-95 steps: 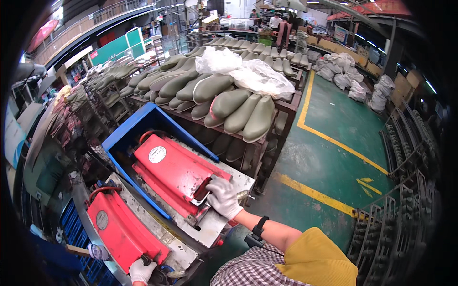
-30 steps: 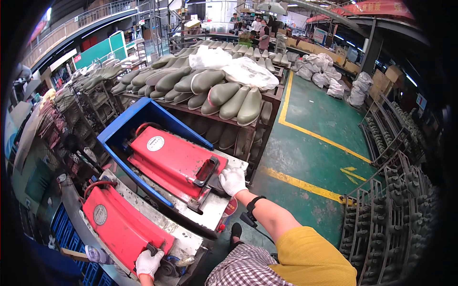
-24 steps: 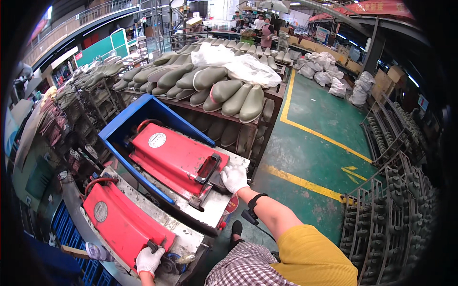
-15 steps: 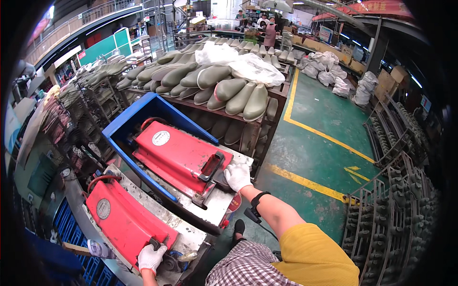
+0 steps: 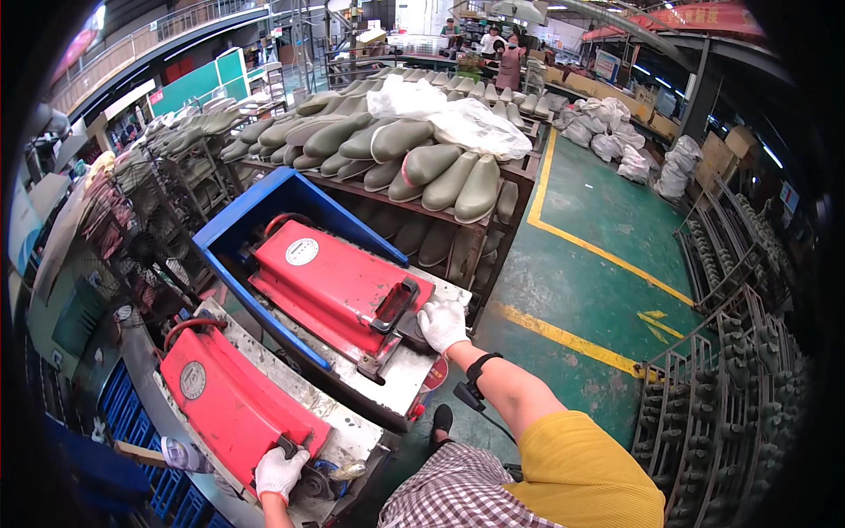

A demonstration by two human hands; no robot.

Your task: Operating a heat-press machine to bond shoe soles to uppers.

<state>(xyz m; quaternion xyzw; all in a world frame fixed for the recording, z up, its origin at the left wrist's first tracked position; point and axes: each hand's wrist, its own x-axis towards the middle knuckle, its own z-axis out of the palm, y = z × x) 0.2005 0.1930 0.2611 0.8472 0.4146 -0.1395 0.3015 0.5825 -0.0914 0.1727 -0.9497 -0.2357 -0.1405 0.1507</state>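
Note:
Two machines with red covers stand side by side before me. My left hand, in a white knitted glove, has its fingers closed round the black handle of the nearer red cover. Beside that hand are a dark round knob and a pale-tipped part. My right hand, gloved the same way, is closed against a dark rounded part at the end of the farther machine; its fingertips are partly hidden. That machine's red cover has a black loop handle and lies inside a blue surround. Both covers are down.
Olive-green boots lie piled on a rack behind the machines, with clear plastic sheeting over some. Metal racks stand at the right. Yellow lines cross the green floor. White sacks and several people are farther back.
The whole view has shifted slightly. Both hands keep their places on the two machines, and the covers have not visibly moved. In the background, a person in an apron has changed posture.

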